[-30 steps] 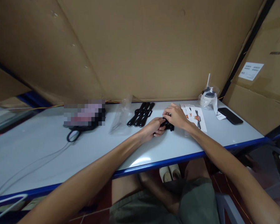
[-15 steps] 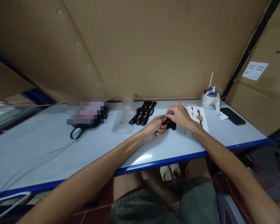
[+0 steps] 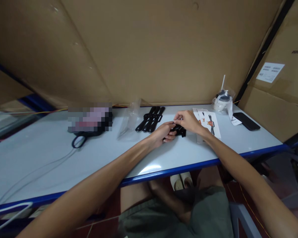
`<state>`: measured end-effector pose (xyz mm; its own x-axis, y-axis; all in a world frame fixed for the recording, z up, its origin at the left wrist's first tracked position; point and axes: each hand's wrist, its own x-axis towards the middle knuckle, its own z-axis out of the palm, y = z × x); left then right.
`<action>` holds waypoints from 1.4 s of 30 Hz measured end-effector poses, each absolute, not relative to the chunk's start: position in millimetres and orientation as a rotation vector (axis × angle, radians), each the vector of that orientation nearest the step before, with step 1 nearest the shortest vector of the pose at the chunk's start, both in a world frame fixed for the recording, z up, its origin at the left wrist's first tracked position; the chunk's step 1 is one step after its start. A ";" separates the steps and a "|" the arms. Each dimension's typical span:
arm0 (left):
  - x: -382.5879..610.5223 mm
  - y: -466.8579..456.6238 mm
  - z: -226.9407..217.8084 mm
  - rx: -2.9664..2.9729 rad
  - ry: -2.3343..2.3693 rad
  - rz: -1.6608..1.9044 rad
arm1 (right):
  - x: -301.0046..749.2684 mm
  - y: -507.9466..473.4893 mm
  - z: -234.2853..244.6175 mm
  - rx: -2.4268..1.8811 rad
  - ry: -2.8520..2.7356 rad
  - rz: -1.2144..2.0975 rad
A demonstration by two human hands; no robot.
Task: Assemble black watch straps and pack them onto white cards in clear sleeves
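Note:
My left hand (image 3: 165,133) is closed around a black spokeshave (image 3: 181,132), mostly hidden by my fingers, just above the table. Right beside my left thumb, my right hand (image 3: 188,121) makes a pinch over the tool. Whatever lies between those right fingertips is too small to make out. To the left, several black spokeshaves (image 3: 150,123) lie side by side, their handles slanting away from me. Printed cards (image 3: 214,127) with a picture of such a tool lie to the right, partly behind my right wrist.
A clear plastic bag (image 3: 130,124) lies left of the spokeshaves. Farther left is a blurred-out dark item (image 3: 94,122) with a loop and cable. At the right are a bagged cup (image 3: 222,102) with a straw and a black phone (image 3: 246,121). Cardboard (image 3: 151,59) walls the back.
My right fingers have shifted slightly left at the tool, staying pinched. My left hand keeps its hold. The whole view has moved a little.

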<state>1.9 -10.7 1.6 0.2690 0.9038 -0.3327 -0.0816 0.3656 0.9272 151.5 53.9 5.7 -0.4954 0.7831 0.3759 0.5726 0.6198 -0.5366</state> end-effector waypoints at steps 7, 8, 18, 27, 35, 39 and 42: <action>2.2 -12.1 2.0 0.968 1.089 0.827 | 150.9 56.5 5.3 -1.116 -2.152 0.522; 2.0 -11.9 1.6 0.965 1.087 0.829 | 150.7 56.6 4.9 -1.121 -2.149 0.502; -2.1 -8.3 -1.5 0.891 1.020 0.854 | 159.6 66.8 4.9 -1.012 -2.181 0.587; -2.1 -10.0 0.8 0.907 0.996 0.832 | 171.0 68.7 13.9 -0.952 -2.315 0.527; -2.9 -8.0 -0.3 0.866 1.020 0.854 | 166.2 60.2 15.0 -0.992 -2.334 0.302; -2.6 -8.7 1.2 0.857 1.026 0.851 | 166.2 59.7 14.7 -0.980 -2.325 0.364; -2.3 -9.0 1.9 0.852 1.043 0.859 | 167.6 60.3 15.8 -0.979 -2.273 0.401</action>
<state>-2.3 -9.0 1.9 0.2650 0.8951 -0.3585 -0.1803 0.4112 0.8935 167.6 60.3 15.8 -0.5301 0.7340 0.4245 0.5444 0.6784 -0.4933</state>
